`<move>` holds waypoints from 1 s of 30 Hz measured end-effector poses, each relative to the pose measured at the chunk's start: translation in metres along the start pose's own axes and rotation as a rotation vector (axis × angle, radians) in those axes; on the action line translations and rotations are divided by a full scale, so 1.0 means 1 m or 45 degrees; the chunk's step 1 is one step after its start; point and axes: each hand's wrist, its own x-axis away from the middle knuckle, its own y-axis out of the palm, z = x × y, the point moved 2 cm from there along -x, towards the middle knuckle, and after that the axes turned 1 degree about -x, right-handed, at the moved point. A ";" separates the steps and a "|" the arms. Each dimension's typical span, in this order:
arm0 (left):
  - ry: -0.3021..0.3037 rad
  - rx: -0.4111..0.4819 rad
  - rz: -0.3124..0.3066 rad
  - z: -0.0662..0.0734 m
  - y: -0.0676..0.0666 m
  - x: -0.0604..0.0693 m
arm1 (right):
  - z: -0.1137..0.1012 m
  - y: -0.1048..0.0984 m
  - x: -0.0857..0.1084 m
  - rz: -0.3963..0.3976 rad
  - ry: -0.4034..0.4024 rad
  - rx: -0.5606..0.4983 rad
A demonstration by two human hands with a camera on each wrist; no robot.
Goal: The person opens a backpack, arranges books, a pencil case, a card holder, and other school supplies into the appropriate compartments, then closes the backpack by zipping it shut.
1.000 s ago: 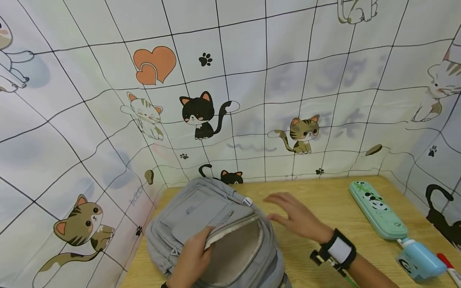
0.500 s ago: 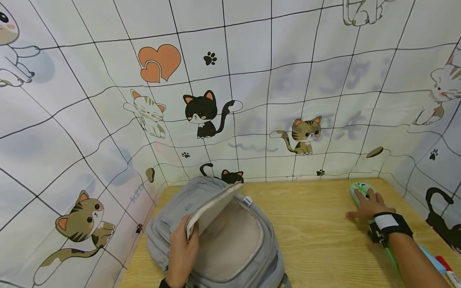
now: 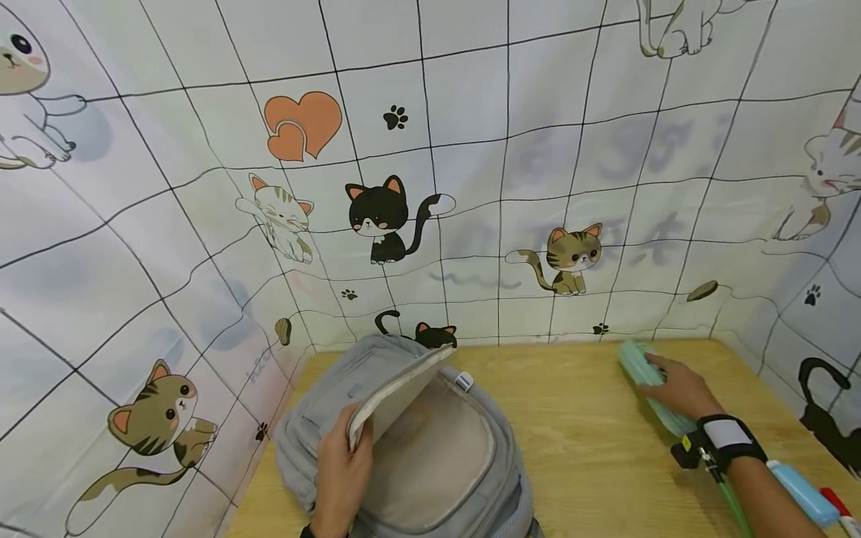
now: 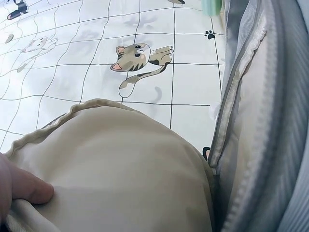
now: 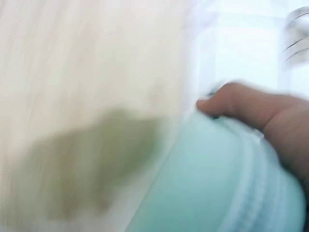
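A soft grey fabric backpack (image 3: 444, 463) lies on the left of the pale wooden counter (image 3: 578, 448), unzipped, its front flap (image 3: 403, 396) lifted in the grip of the left hand (image 3: 343, 463), baring the beige lining. At the far right, a mint-green oblong case (image 3: 637, 365) slants in the grip of the right hand (image 3: 682, 388).

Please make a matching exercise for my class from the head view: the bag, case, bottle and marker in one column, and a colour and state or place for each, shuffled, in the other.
Things
1. bag
2. case
3. bottle
4. marker

Descriptions
A. light blue, beside the right arm
B. mint green, held in the right grip
C. red and white, near the picture's bottom right corner
D. grey, open, its flap held by the left grip

Pairs: 1-D, 2-B, 3-A, 4-C
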 end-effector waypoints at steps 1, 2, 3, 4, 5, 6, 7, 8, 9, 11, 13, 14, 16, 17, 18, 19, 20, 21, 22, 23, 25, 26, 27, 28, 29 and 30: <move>-0.001 -0.009 0.010 -0.001 -0.001 0.001 | -0.020 0.001 0.003 -0.014 -0.086 -0.063; -0.004 -0.014 0.021 -0.001 -0.002 0.001 | -0.043 0.003 0.008 -0.044 -0.177 -0.149; -0.005 -0.020 0.033 -0.002 -0.003 0.002 | -0.067 0.006 0.013 -0.079 -0.280 -0.232; -0.005 -0.020 0.041 -0.002 -0.004 0.002 | -0.092 0.008 0.020 -0.137 -0.383 -0.300; -0.002 -0.024 0.051 -0.002 -0.005 0.003 | -0.117 0.011 0.028 -0.200 -0.493 -0.350; 0.000 -0.025 0.058 -0.002 -0.005 0.003 | -0.141 0.015 0.037 -0.273 -0.592 -0.377; 0.001 -0.026 0.061 -0.002 -0.005 0.002 | -0.164 0.019 0.045 -0.337 -0.707 -0.374; 0.000 -0.025 0.062 -0.002 -0.005 0.002 | -0.186 0.026 0.053 -0.384 -0.824 -0.339; -0.002 -0.025 0.062 -0.003 -0.005 0.001 | -0.205 0.032 0.060 -0.400 -0.939 -0.267; -0.003 -0.028 0.063 -0.003 -0.005 0.000 | -0.240 0.050 0.068 -0.380 -1.135 -0.101; -0.008 -0.026 0.062 -0.003 -0.004 0.000 | -0.266 0.071 0.068 -0.319 -1.290 0.063; -0.007 -0.028 0.066 -0.003 -0.004 0.000 | -0.276 0.082 0.066 -0.285 -1.354 0.125; -0.004 -0.031 0.068 -0.003 -0.004 0.001 | -0.292 0.104 0.059 -0.245 -1.451 0.213; -0.003 -0.032 0.063 -0.003 -0.004 0.001 | -0.298 0.114 0.055 -0.229 -1.484 0.254; -0.001 -0.029 0.058 -0.003 -0.003 0.002 | -0.304 0.124 0.052 -0.217 -1.508 0.290; 0.001 -0.028 0.052 -0.003 -0.003 0.003 | -0.310 0.132 0.049 -0.202 -1.526 0.327; 0.003 -0.028 0.044 -0.002 -0.003 0.004 | -0.316 0.140 0.046 -0.190 -1.539 0.361; 0.007 -0.029 0.038 -0.002 -0.003 0.005 | -0.321 0.147 0.044 -0.181 -1.545 0.395; 0.013 -0.029 0.032 -0.001 -0.003 0.006 | -0.327 0.153 0.041 -0.172 -1.545 0.429; 0.025 -0.029 0.032 -0.001 -0.003 0.006 | -0.331 0.158 0.039 -0.170 -1.540 0.453; 0.052 -0.036 0.040 0.000 -0.002 0.007 | -0.340 0.167 0.036 -0.182 -1.517 0.484; 0.068 -0.043 0.047 0.001 -0.002 0.006 | -0.344 0.171 0.034 -0.178 -1.516 0.496; 0.074 -0.044 0.049 0.001 -0.002 0.006 | -0.346 0.175 0.032 -0.173 -1.512 0.506; 0.080 -0.045 0.050 0.001 -0.002 0.006 | -0.349 0.178 0.030 -0.162 -1.517 0.512; 0.083 -0.044 0.047 0.002 -0.001 0.006 | -0.350 0.182 0.029 -0.145 -1.523 0.517; 0.083 -0.046 0.041 0.003 -0.001 0.007 | -0.352 0.185 0.027 -0.124 -1.531 0.524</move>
